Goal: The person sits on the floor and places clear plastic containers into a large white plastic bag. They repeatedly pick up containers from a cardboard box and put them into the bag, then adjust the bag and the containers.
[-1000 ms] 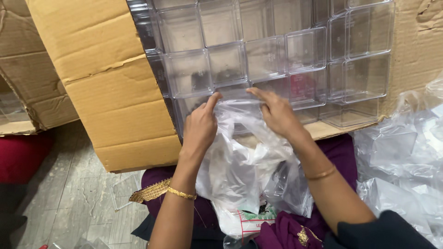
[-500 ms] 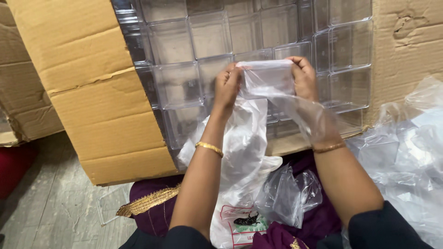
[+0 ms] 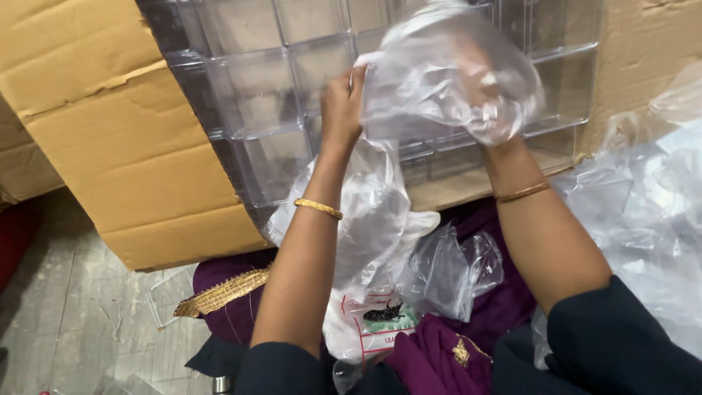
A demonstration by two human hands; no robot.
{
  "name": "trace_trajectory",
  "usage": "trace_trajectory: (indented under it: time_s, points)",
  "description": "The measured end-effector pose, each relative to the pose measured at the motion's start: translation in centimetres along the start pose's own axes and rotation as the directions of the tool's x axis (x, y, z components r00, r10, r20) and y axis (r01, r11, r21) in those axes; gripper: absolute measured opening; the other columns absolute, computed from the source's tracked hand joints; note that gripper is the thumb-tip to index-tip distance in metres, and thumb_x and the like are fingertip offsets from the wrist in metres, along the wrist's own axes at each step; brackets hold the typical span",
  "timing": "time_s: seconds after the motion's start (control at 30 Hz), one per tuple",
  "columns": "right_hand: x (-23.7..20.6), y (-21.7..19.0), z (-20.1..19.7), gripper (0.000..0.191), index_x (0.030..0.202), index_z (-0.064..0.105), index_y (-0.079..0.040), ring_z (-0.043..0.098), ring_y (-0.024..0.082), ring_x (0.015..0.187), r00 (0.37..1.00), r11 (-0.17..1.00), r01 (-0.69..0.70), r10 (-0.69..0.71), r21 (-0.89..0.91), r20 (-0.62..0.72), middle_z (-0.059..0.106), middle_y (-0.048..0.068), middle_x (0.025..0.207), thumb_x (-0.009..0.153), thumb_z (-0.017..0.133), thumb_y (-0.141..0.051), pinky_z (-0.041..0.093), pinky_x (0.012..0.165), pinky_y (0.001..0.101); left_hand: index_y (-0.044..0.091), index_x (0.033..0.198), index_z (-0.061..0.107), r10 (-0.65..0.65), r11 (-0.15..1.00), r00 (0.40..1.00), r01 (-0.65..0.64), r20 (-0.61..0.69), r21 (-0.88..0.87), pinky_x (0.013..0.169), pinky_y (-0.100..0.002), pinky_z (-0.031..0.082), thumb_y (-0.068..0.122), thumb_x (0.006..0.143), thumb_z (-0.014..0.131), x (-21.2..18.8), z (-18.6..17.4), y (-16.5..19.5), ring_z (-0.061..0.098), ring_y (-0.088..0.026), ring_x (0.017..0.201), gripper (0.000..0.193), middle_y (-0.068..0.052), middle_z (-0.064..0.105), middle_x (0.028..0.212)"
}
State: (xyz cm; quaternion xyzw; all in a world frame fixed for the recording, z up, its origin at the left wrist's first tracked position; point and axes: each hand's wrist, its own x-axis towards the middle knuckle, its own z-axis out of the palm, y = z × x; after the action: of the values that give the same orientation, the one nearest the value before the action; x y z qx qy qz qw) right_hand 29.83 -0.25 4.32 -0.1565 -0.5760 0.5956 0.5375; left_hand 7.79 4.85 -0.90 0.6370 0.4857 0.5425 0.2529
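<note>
Plastic bag (image 3: 446,73): raised higher than half a second ago, now bunched.
Left hand (image 3: 342,99): closed, pinching bag edge.
Right hand (image 3: 479,80): inside bag, grip unclear.
Behind: clear boxes (image 3: 256,95) in carton (image 3: 110,146).

A big cardboard carton (image 3: 110,146) lies on its side, filled with a stack of clear plastic boxes (image 3: 256,110). Below the carton's lower flap, purple cloth (image 3: 504,307) with a gold trim (image 3: 219,294) spreads out, loose clear bags (image 3: 380,234) lying on it. Right of the carton sits a heap of clear wrap (image 3: 643,212). Left and below it is grey floor (image 3: 80,322).
</note>
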Motion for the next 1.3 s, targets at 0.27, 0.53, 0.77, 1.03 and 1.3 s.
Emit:
trace_trajectory:
  time_s: [0.27, 0.53, 0.77, 1.03, 1.3]
  points:
    - [-0.1, -0.3, 4.0, 0.057, 0.135, 0.058, 0.003, 0.065, 0.026, 0.112, 0.843, 0.884, -0.435, 0.467, -0.172, 0.268, 0.067, 0.016, 0.131, 0.097, 0.068, -0.038, 0.056, 0.102, 0.0394, 0.009, 0.105, 0.079, -0.091, 0.993, 0.973, 0.073, 0.212, 0.091, 0.058, -0.034, 0.049, 0.055, 0.094, 0.059, 1.6, -3.0, 4.7, 0.065, -0.015, 0.064, 0.052, -0.01, 0.072, 0.071]
    - [0.2, -7.5, -1.2, 0.052, 0.116, 0.077, -0.006, 0.067, 0.022, 0.09, 0.752, 0.384, -0.403, 0.657, -0.831, -0.061, 0.07, 0.012, 0.093, 0.098, 0.057, -0.05, 0.057, 0.081, 0.0404, 0.004, 0.122, 0.069, -0.086, 0.868, 0.843, 0.325, 0.531, -0.376, 0.064, -0.024, 0.048, 0.047, 0.098, 0.063, -1.3, -9.7, 3.2, 0.056, -0.011, 0.072, 0.05, -0.007, 0.072, 0.105]
    - [0.7, -9.1, -1.8, 0.056, 0.135, 0.067, -0.009, 0.067, 0.03, 0.109, 0.911, -0.091, -0.02, 0.409, -0.996, -0.055, 0.071, 0.015, 0.124, 0.097, 0.061, -0.051, 0.054, 0.094, 0.0499, -0.004, 0.116, 0.07, -0.021, 0.748, 0.871, 0.339, 0.49, -0.57, 0.073, -0.028, 0.057, 0.045, 0.109, 0.047, -2.0, -10.6, 2.3, 0.069, -0.015, 0.081, 0.055, -0.009, 0.073, 0.094]
    - [1.3, -1.7, 6.5, 0.041, 0.126, 0.068, 0.0, 0.068, 0.022, 0.103, 0.972, 0.486, 0.024, 0.194, -0.874, 0.134, 0.073, 0.013, 0.115, 0.095, 0.077, -0.025, 0.054, 0.088, 0.0351, -0.003, 0.112, 0.069, 0.019, 0.663, 0.894, 0.324, 0.448, -0.675, 0.08, -0.032, 0.062, 0.051, 0.108, 0.042, -2.4, -9.3, 2.8, 0.074, -0.019, 0.086, 0.06, -0.012, 0.077, 0.094]
    - [0.7, -0.8, 5.2, 0.016, 0.106, 0.078, -0.005, 0.07, 0.009, 0.081, 0.947, 0.523, -0.317, 0.218, -0.791, -0.235, 0.078, 0.003, 0.09, 0.093, 0.074, -0.014, 0.057, 0.075, 0.0252, -0.001, 0.119, 0.068, 0.022, 0.717, 0.915, 0.266, 0.403, -0.644, 0.096, -0.028, 0.057, 0.023, 0.092, 0.078, -3.3, -8.6, 2.8, 0.07, -0.013, 0.106, 0.037, -0.008, 0.075, 0.115]
